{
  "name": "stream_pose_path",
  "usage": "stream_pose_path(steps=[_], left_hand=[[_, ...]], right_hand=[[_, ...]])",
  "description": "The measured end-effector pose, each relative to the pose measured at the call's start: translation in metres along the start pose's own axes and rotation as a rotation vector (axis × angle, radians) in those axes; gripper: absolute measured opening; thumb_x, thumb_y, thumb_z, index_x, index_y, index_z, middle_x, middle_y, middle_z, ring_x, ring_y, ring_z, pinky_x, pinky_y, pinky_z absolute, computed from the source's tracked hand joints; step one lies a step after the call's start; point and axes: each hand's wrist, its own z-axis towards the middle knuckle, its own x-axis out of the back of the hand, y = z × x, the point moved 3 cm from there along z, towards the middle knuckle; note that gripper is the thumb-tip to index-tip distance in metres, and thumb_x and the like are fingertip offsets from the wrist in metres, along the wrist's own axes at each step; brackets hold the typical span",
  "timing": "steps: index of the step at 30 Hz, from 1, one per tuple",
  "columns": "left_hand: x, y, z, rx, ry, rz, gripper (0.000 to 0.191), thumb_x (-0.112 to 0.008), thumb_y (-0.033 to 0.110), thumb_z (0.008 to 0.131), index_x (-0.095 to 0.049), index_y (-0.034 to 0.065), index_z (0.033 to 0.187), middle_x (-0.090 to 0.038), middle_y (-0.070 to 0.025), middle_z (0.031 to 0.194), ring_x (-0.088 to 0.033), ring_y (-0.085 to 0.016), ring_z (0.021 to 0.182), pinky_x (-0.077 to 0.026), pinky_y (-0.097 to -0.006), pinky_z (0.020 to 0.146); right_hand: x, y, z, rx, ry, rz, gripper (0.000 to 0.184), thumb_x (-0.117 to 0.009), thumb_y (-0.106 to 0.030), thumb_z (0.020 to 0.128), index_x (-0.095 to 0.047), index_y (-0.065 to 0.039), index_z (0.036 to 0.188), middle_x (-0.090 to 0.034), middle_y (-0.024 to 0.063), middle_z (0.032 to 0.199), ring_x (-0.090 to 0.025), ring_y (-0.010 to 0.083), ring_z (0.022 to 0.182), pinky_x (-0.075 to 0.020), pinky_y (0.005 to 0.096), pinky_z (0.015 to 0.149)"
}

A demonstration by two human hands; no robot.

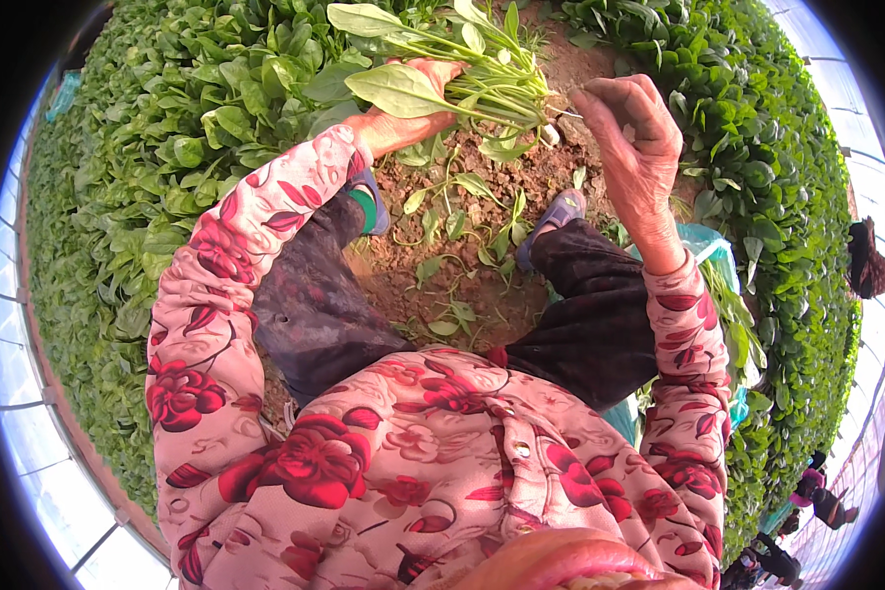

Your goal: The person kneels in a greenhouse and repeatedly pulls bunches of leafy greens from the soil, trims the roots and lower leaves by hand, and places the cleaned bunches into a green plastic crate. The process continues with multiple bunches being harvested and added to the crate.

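A bunch of leafy greens, spinach by the look of it (498, 92), lies in my left hand (413, 118), with its leaves to the left and its pale root ends to the right. My fingers are wrapped around the stems and partly hidden by a broad leaf. Just right of the roots is my right hand (634, 136), thumb and index finger close together at the tip of a thin white root (564, 112). Whether they pinch that root cannot be told. Loose leaves (450, 310) are scattered on the soil between my feet.
Dense rows of spinach plants stand on the left (118, 184) and right (789, 184). By my right forearm is a teal plastic bag (708, 243) with greens in it. Brown soil (442, 284) lies between my shoes. Several people are at the far lower right, near the greenhouse wall.
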Motion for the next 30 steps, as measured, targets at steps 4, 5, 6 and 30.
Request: stream_pose_path(steps=[4,5,6,30], left_hand=[[0.000,0.003,-0.004,-0.016,0.017,0.074,0.047,-0.071,0.029,0.078,-0.061,0.0056,0.118,-0.066,-0.0156,0.107,-0.063,-0.034,0.099,-0.047,-0.0413,0.086],[0.000,0.003,-0.005,-0.014,0.011,0.079,0.046,-0.071,0.028,0.078,-0.062,0.0053,0.116,-0.066,-0.0160,0.106,-0.063,-0.034,0.099,-0.048,-0.0415,0.085],[0.000,0.002,-0.006,-0.009,0.006,0.087,0.045,-0.071,0.028,0.078,-0.062,0.0049,0.115,-0.066,-0.0164,0.105,-0.063,-0.034,0.098,-0.048,-0.0417,0.084],[-0.016,-0.013,0.010,0.110,-0.213,-0.302,0.038,-0.063,0.028,0.078,-0.065,0.0067,0.109,-0.064,-0.0201,0.085,-0.066,-0.029,0.077,-0.052,-0.0392,0.069]], right_hand=[[-0.015,-0.002,-0.010,0.158,-0.120,-0.424,0.016,-0.077,-0.019,0.074,-0.070,-0.013,0.086,-0.058,0.0020,0.079,-0.060,0.0231,0.071,-0.0483,0.0346,0.063],[-0.015,0.000,-0.011,0.187,-0.125,-0.460,0.015,-0.077,-0.018,0.074,-0.070,-0.013,0.086,-0.057,0.0019,0.078,-0.060,0.0231,0.070,-0.0482,0.0345,0.063],[-0.017,0.002,-0.011,0.219,-0.133,-0.493,0.014,-0.076,-0.017,0.074,-0.070,-0.013,0.086,-0.057,0.0018,0.078,-0.060,0.0232,0.070,-0.0481,0.0345,0.063],[0.002,0.022,0.007,-0.040,0.000,-0.239,0.009,-0.073,-0.012,0.078,-0.070,-0.009,0.086,-0.059,0.0051,0.075,-0.060,0.0162,0.064,-0.0472,0.0290,0.060]])
